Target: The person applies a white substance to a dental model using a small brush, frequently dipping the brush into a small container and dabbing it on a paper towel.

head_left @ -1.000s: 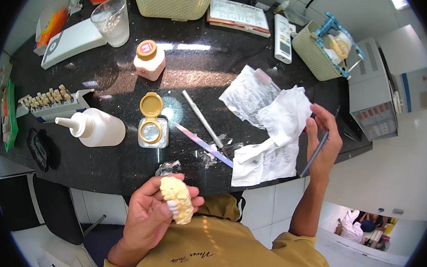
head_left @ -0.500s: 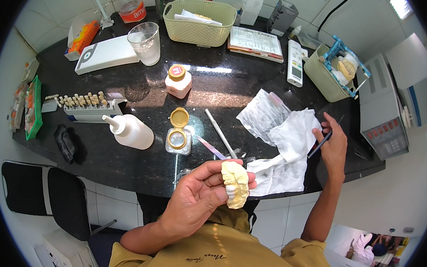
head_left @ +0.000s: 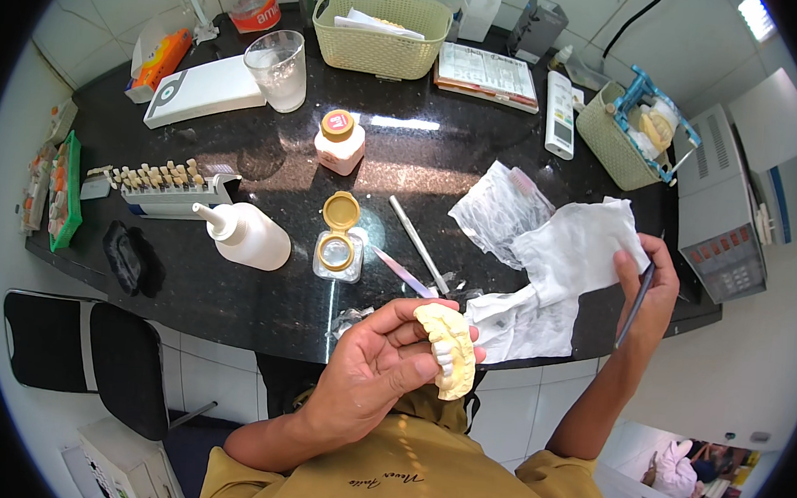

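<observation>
My left hand point(head_left: 373, 371) is closed on a yellow dental cast point(head_left: 448, 339) with a few white teeth, held over the desk's front edge near my body. At the right, my right hand point(head_left: 647, 287) holds a slim dark-handled tool point(head_left: 634, 314) and also pinches the raised corner of a white tissue point(head_left: 582, 237). Thin white sheets point(head_left: 501, 214) lie beside that tissue. A silver stick point(head_left: 417, 241) and a pink-lilac pointed tool point(head_left: 402, 272) rest beyond the cast, next to an open gold-lidded jar point(head_left: 342, 255).
The black desk point(head_left: 204, 296) holds a squeeze bottle point(head_left: 258, 240), shade guide point(head_left: 164, 198), pink jar point(head_left: 339, 149), glass point(head_left: 281, 77), baskets point(head_left: 374, 51), remote point(head_left: 560, 117) and green tray point(head_left: 65, 210). A grey appliance point(head_left: 720, 214) stands right, a chair point(head_left: 126, 369) left; people show at lower right.
My right hand has moved right and lifted the tissue's corner with it. My left hand and the cast moved up and right in the picture as the view shifted, then settled.
</observation>
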`<state>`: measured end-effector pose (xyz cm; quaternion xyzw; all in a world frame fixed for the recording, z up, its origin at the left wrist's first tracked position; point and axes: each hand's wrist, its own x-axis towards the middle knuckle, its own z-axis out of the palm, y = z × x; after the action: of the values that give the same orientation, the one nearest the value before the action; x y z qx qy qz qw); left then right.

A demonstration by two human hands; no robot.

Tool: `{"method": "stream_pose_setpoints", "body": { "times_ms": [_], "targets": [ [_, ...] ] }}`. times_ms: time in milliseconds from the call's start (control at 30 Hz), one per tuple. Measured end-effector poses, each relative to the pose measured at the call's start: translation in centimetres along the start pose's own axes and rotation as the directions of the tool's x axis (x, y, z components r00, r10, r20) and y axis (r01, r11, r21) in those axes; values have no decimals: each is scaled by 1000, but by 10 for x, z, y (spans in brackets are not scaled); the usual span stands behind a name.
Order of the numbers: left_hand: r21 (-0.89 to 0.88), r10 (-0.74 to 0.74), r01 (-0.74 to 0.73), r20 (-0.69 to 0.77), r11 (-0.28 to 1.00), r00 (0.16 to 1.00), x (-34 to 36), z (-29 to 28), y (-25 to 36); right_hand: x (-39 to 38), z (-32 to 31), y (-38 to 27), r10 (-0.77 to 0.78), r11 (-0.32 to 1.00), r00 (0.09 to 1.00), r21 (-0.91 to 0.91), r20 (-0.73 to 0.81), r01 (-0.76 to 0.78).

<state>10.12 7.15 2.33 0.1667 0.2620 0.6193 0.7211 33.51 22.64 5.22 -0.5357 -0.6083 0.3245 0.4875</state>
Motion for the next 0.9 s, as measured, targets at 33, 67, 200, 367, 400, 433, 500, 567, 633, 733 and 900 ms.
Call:
{"method": "stream_pose_setpoints", "body": {
  "times_ms": [33, 67, 200, 367, 400, 433, 500, 567, 633, 733, 900],
  "targets": [
    [1, -9, 9, -9, 1000, 1000, 0, 1, 0, -9, 1, -8, 5, 998, 999, 55, 39, -7],
    [4, -19, 19, -18, 1000, 1000, 0, 1, -1, -18, 0, -10, -18, 995, 994, 103, 105, 7],
    [14, -23, 23, -34, 1000, 999, 1, 3, -4, -54, 26, -38, -176, 976, 968, 156, 180, 149],
    [16, -28, 28, -39, 999, 999, -1, 1, -6, -72, 46, -41, -417, 909, 845, 126, 335, 398],
    [-4, -16, 15, -30, 1000, 999, -1, 0, -6, -75, 51, -43, -414, 910, 839, 167, 352, 379],
    [-24, -2, 2, -22, 1000, 1000, -2, -1, -7, -77, 54, -45, -413, 910, 833, 207, 368, 360],
    [-36, 14, -15, -19, 999, 1000, -3, -2, -8, -79, 58, -44, -468, 884, 787, 221, 402, 413],
    [-18, 21, -22, -31, 1000, 999, -3, -3, -8, -79, 61, -42, -516, 856, 739, 223, 432, 467],
    [-23, 28, -29, -27, 999, 999, -4, -2, -8, -80, 62, -43, -527, 846, 719, 203, 452, 493],
    [-37, 26, -27, -19, 999, 999, -4, -3, -7, -82, 63, -46, -531, 838, 706, 170, 468, 518],
    [-22, 16, -16, -27, 1000, 1000, -3, -1, -6, -83, 61, -45, -534, 829, 686, 150, 494, 538]
  ]
}}
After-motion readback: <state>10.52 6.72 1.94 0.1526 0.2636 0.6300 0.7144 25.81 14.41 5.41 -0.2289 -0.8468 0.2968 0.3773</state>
